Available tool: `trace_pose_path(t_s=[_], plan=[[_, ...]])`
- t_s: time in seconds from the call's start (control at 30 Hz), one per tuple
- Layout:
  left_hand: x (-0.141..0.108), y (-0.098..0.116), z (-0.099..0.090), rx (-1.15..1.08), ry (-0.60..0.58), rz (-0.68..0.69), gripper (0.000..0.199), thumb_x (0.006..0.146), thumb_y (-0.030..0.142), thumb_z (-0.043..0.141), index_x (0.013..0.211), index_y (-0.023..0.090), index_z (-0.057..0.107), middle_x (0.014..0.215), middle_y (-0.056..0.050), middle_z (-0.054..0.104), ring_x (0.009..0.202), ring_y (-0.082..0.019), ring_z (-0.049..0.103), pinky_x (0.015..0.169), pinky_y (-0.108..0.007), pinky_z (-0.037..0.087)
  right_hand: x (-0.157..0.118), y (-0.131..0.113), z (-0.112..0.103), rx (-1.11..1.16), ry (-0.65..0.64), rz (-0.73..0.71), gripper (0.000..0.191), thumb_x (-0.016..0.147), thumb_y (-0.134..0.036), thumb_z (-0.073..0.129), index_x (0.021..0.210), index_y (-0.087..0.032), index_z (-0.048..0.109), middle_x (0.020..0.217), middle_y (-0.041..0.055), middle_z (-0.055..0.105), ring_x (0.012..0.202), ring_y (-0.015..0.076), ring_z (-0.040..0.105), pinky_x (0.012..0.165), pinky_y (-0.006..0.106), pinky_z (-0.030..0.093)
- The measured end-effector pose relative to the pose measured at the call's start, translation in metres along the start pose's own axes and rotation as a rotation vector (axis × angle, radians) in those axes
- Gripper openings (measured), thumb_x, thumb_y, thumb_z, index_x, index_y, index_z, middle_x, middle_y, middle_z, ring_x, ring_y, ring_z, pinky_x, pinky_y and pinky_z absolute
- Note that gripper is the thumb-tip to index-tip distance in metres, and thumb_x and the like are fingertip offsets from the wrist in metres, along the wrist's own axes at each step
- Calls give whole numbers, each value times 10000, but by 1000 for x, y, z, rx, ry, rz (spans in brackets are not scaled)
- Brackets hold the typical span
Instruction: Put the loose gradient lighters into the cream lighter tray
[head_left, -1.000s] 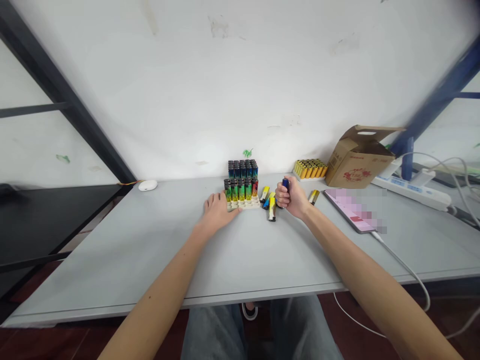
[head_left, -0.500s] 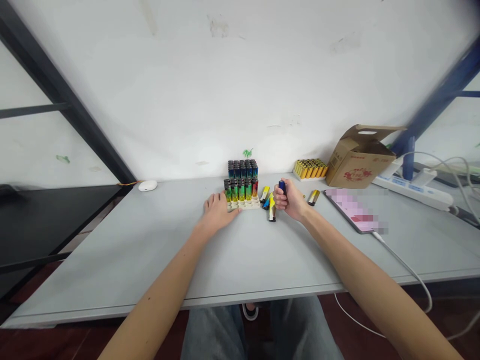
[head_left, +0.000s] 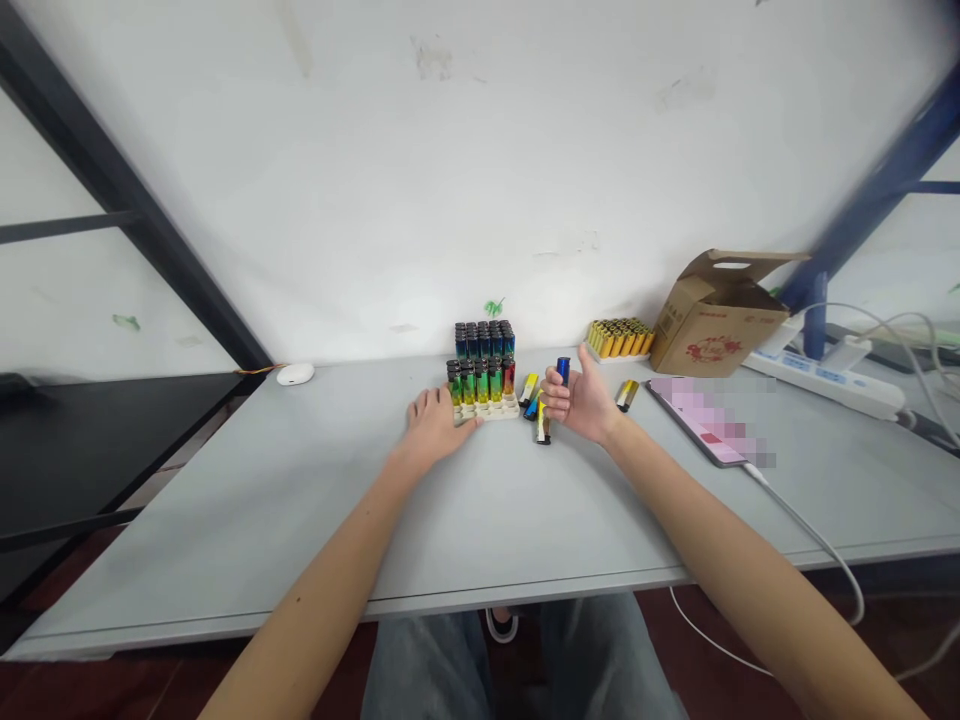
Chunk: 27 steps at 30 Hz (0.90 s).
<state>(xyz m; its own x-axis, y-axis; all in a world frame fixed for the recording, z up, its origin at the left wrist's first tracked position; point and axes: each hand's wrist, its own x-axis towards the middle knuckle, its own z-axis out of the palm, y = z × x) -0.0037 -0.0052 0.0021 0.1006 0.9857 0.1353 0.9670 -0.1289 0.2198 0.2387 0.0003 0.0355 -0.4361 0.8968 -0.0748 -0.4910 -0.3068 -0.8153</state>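
Observation:
A white tray [head_left: 491, 410] with holes holds upright lighters: several green-yellow ones [head_left: 482, 383], a red one [head_left: 509, 377] at the right and dark blue ones [head_left: 485, 343] behind. My left hand [head_left: 435, 425] grips the tray's front left corner, thumb along its front edge. In my right hand [head_left: 589, 405] is a blue lighter [head_left: 563, 370], upright, with fingers wrapped around it and thumb raised apart from its top. Below that hand lie a yellow lighter [head_left: 543, 428], a blue one [head_left: 532, 407] and another yellow one [head_left: 529, 387] on the grey table.
Behind my right hand stands a tray of yellow lighters [head_left: 620, 338], beside an opened cardboard box [head_left: 712, 325]. One lighter [head_left: 627, 394] lies near a phone [head_left: 697, 420] with a cable. A power strip [head_left: 832, 385] sits at right, a white case [head_left: 295, 374] at left.
My right thumb has lifted off the lighter's top and now points up, showing more of the blue lighter. My left hand stays at the tray.

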Motion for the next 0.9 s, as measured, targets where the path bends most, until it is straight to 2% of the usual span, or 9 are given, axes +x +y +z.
trace_pose_path(t_s=[0.1,0.23,0.3,0.5,0.63,0.73,0.8,0.9], plan=[[-1,1,0,-2,5,3,639,829,577,498,1271,125,407,1288,-203,504,1288,-350,397,1008,-430,326,-2,-2,0,29,-14,-38,481,819,-692,423,778,-220,503,577,-43,371,468,112,320,452,242,321],[0,0,0,-21,10,8,637,819,589,500,1257,133,419,1281,-199,513,1286,-352,399,1006,-431,330,0,0,-1,6,-5,-55,225,853,-446,499,876,-227,545,676,-18,499,560,127,456,534,252,388],[0,-1,0,-30,10,14,625,816,590,501,1242,138,430,1281,-196,515,1285,-349,400,1007,-428,330,2,2,-1,-27,3,-65,167,849,-380,523,890,-224,568,699,-17,527,593,123,490,563,245,404],[0,0,0,-26,9,10,600,817,584,500,1232,157,438,1299,-185,513,1292,-342,397,1012,-424,326,3,2,2,-150,79,-147,244,825,-403,564,942,-210,658,739,-3,577,622,127,513,593,260,433],[0,-1,1,-22,9,3,621,814,586,500,1243,143,431,1296,-193,516,1291,-348,400,1013,-438,324,6,4,-1,-264,183,-289,282,731,-401,721,940,-221,664,863,12,665,804,154,605,750,276,463],[0,-1,0,-34,12,12,599,815,578,508,1229,152,440,1290,-186,525,1284,-340,409,1013,-442,326,9,8,-4,-392,243,-402,356,678,-408,782,944,-216,645,889,27,702,915,173,621,848,296,451],[0,-1,-1,-49,15,22,566,816,568,520,1209,166,452,1289,-176,532,1283,-329,411,1011,-434,332,11,11,-5,-463,249,-429,370,661,-420,793,924,-215,632,889,30,712,911,172,623,848,302,457],[0,-1,-3,-66,18,30,530,811,547,544,1181,175,465,1275,-169,545,1278,-324,414,1009,-441,338,11,15,-6,-510,251,-435,361,634,-412,808,869,-223,611,877,10,700,835,156,625,764,284,486]])
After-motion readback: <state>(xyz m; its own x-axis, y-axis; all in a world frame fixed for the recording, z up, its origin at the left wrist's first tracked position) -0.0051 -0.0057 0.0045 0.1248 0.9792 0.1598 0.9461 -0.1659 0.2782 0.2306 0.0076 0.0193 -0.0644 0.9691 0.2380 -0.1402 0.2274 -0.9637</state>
